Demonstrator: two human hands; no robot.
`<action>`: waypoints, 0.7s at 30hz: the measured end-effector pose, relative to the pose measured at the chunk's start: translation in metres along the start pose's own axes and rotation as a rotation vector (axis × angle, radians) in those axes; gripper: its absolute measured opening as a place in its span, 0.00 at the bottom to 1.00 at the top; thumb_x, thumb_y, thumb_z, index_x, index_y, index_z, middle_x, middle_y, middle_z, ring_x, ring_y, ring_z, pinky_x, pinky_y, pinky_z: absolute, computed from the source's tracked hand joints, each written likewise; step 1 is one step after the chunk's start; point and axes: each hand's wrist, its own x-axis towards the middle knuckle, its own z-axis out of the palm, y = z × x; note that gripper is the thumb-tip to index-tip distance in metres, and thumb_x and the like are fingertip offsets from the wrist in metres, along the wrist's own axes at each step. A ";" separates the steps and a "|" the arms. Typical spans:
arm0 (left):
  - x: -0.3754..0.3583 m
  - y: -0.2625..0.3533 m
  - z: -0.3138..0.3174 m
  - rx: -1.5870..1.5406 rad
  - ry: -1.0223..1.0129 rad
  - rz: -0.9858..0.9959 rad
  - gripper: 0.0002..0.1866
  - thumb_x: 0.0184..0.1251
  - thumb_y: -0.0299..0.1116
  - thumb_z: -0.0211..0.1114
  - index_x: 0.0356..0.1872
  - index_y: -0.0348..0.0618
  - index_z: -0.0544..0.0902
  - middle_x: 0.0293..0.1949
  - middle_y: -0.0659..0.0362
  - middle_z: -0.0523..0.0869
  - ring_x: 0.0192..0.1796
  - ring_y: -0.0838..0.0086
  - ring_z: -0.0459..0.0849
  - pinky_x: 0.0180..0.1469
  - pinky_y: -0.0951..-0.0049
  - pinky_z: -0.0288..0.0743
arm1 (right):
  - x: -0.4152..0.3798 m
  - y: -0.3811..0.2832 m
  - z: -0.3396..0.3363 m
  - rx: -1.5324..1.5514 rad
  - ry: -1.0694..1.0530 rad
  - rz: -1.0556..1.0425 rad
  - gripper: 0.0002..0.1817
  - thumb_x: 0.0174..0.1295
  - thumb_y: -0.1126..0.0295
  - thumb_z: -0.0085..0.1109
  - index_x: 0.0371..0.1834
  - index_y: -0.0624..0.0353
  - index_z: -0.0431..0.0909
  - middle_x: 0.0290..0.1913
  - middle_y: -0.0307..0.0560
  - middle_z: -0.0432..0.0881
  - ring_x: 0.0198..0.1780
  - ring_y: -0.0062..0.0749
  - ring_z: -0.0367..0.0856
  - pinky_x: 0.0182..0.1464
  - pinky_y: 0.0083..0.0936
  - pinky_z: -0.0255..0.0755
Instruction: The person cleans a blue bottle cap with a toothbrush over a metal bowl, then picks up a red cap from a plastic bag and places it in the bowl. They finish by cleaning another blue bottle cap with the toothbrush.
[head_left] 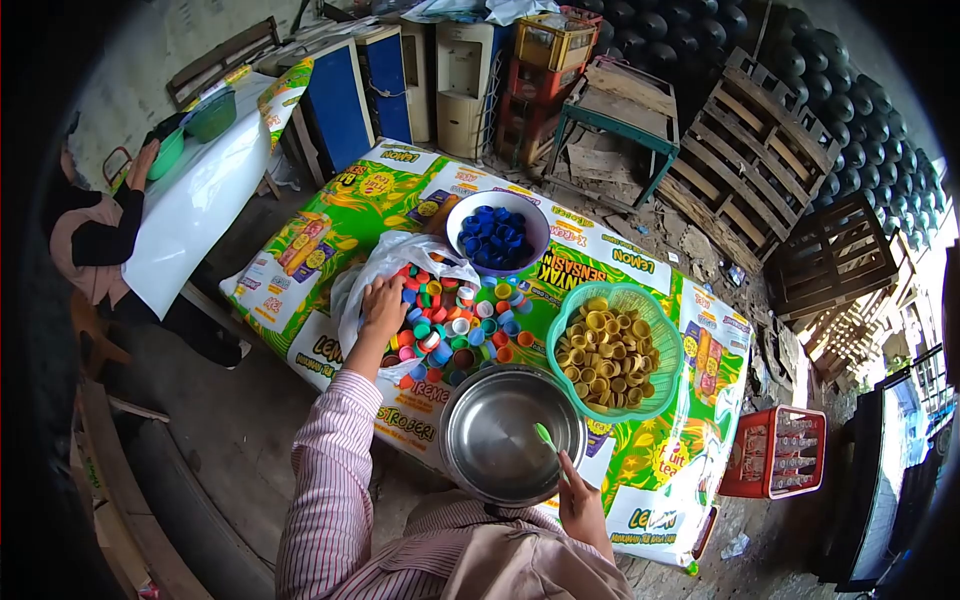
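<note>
My left hand (382, 308) rests with its fingers apart at the edge of a pile of colourful bottle caps (440, 330), which spills from a white plastic bag (398, 252). My right hand (584, 508) is closed around a slim light-green tool (545, 437); its exact kind is too small to tell. The tool's tip points over a shiny metal bowl (490, 430) at the table's near edge, and no caps show inside this bowl. A white bowl (541, 238) holds blue caps (494, 237). To the right, a mint-green basket (672, 350) holds yellow caps (606, 358).
A printed green-and-white sheet (655, 460) covers the table. Another person (100, 235) sits at a table on the left, a hand on a green bowl (168, 155). A red crate (772, 453) stands at right; wooden pallets (745, 150) lean behind.
</note>
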 end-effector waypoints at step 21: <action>-0.165 0.181 -0.017 -0.757 -0.431 0.298 0.21 0.42 0.25 0.66 0.38 0.42 0.66 0.35 0.51 0.76 0.40 0.52 0.77 0.38 0.60 0.70 | -0.004 0.016 -0.002 0.017 0.078 -0.072 0.29 0.58 0.80 0.50 0.65 0.52 0.62 0.30 0.63 0.78 0.30 0.54 0.79 0.32 0.34 0.71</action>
